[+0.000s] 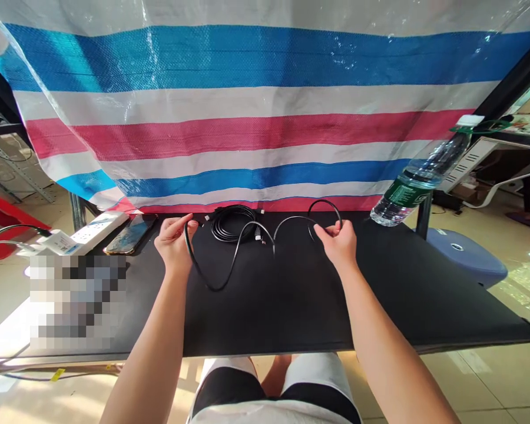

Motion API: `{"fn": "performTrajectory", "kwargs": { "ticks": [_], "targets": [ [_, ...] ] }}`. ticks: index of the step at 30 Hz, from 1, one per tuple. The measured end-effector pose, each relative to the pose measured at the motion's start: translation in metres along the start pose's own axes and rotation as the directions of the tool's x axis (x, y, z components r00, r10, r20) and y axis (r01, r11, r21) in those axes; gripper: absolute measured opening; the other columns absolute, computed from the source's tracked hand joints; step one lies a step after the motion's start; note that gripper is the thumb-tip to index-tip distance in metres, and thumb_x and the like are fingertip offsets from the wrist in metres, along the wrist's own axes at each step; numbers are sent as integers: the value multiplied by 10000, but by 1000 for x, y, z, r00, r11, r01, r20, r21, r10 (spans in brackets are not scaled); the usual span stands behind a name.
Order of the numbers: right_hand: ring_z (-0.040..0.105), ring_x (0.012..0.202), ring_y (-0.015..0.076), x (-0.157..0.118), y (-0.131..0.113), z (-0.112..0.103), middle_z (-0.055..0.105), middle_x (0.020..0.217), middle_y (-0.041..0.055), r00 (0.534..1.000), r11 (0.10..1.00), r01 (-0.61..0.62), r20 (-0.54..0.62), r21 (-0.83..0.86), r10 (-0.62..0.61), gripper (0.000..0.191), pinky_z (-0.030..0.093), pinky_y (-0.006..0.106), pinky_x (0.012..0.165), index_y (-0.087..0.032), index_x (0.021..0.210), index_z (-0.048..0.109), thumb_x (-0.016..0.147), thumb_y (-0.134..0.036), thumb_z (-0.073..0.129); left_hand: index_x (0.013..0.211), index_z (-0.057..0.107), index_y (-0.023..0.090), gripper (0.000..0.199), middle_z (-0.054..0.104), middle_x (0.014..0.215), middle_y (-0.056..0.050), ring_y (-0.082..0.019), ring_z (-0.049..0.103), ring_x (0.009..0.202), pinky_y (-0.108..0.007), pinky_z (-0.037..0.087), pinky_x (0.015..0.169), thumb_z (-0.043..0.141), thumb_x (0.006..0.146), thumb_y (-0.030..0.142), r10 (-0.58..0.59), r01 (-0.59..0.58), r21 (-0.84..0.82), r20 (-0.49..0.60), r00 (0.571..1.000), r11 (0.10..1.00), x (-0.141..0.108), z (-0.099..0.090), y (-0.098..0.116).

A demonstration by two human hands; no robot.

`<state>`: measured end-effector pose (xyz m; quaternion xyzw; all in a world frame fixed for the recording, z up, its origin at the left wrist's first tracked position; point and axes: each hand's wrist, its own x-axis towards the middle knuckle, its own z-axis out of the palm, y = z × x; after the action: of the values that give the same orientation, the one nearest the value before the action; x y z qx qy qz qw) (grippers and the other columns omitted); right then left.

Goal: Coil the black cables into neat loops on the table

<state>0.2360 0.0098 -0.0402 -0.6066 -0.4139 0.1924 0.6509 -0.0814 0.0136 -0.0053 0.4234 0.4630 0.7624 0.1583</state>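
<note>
A thin black cable (223,285) hangs in loose curves between my two hands above the black table. My left hand (175,240) pinches one part of it, with a short end pointing right from the fingers. In my right hand (338,240) the cable is held closed between thumb and fingers, and a loop of it rises above that hand. Between the hands, at the back of the table, lies a coiled black cable (216,229) with light-coloured connectors at its right side.
The black table (265,324) has a phone (131,234) and a white power strip (98,229) at the left. A water bottle (401,194) leans at the back right. Striped sheeting (247,129) hangs behind. A blue stool (466,256) stands beyond the right edge.
</note>
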Motion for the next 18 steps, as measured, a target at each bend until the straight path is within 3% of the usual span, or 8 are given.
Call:
{"fn": "performTrajectory", "kwargs": {
  "ticks": [2,4,7,10,14,18],
  "targets": [
    [405,397,79,8,0,-4,387,462,-122,980,980,-111,-145,163,136,513,295,217,381,-255,662,323,541,-390,803,578,696,197,174,606,644,17,-104,577,615,-239,458,565,800,513,321,52,-53,-11,-38,998,999,1,0,1],
    [308,341,62,17,1,-12,292,421,-140,940,915,-206,-190,346,284,507,218,207,337,-257,642,273,603,-400,758,543,649,190,171,607,615,14,-121,604,614,-252,485,579,772,541,309,9,-10,-69,-15,1000,998,1,3,1],
    [232,312,48,27,4,-26,204,395,-141,890,805,-306,-148,509,432,518,198,201,319,-246,614,197,682,-381,693,533,590,181,196,513,448,45,-105,534,442,-240,452,474,738,583,300,-134,147,-131,103,986,980,-4,7,1],
    [213,302,49,30,6,-36,175,385,-129,891,762,-340,-69,551,448,509,208,204,313,-236,594,170,728,-381,639,514,535,183,256,352,355,92,-55,348,319,-200,343,365,739,612,303,-275,312,-157,220,936,937,-8,10,3],
    [222,317,56,25,3,-33,197,380,-120,944,809,-293,21,510,329,460,201,213,319,-239,545,269,675,-443,661,582,562,169,238,324,411,99,-32,277,338,-174,302,349,740,665,302,-448,542,-193,377,811,818,-10,11,11],
    [254,368,61,14,-1,-18,278,405,-108,989,938,-143,68,316,128,409,180,223,350,-233,556,426,560,-492,742,685,627,137,187,393,497,63,-52,347,395,-192,372,381,664,755,306,-546,733,-183,557,626,655,-21,19,17]
  ]
}}
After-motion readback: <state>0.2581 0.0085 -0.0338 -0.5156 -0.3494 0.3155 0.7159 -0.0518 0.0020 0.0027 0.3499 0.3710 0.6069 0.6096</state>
